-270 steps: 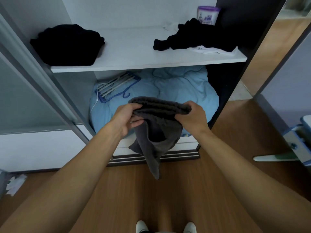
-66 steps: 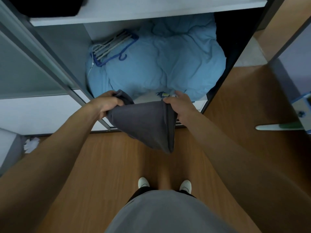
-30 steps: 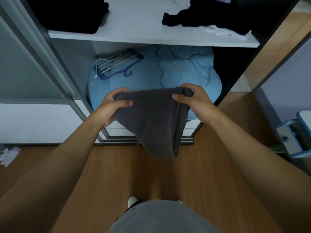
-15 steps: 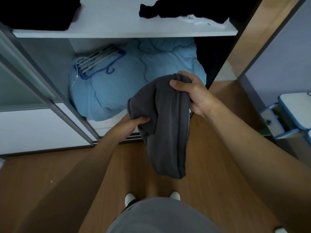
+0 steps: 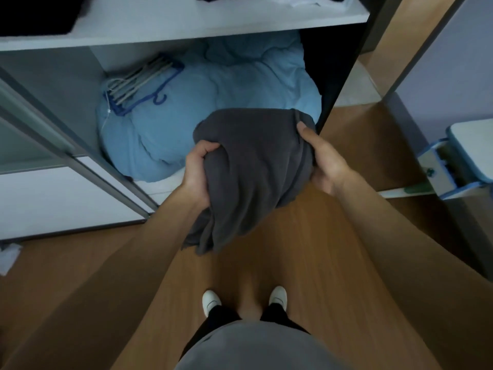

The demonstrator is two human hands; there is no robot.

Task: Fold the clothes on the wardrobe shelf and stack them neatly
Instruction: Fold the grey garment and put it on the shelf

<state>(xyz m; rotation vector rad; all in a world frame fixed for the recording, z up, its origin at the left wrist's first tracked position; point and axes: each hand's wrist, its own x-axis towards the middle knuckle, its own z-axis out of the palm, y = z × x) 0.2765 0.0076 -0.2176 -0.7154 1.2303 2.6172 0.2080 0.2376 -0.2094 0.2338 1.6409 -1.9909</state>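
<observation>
A dark grey garment (image 5: pixel 253 169) hangs bunched in front of the open wardrobe, held by both hands above the floor. My left hand (image 5: pixel 198 172) grips its left side with curled fingers. My right hand (image 5: pixel 324 161) holds its right edge, thumb on top of the cloth. The white wardrobe shelf (image 5: pixel 186 22) runs across the top of the view. A black folded pile (image 5: pixel 34 14) lies on its left end, and dark and white clothes (image 5: pixel 293 0) show at its right end, mostly cut off by the frame.
Below the shelf a light blue duvet (image 5: pixel 226 92) fills the compartment, with blue and white hangers (image 5: pixel 141 84) on it. A sliding door frame (image 5: pixel 66 150) stands at the left. A blue and white stand (image 5: pixel 453 166) is at the right. Wooden floor lies under my feet.
The garment went from hanging long from my raised right hand to being gathered between both hands. My left hand moved up to grip its left side. The view tilted down.
</observation>
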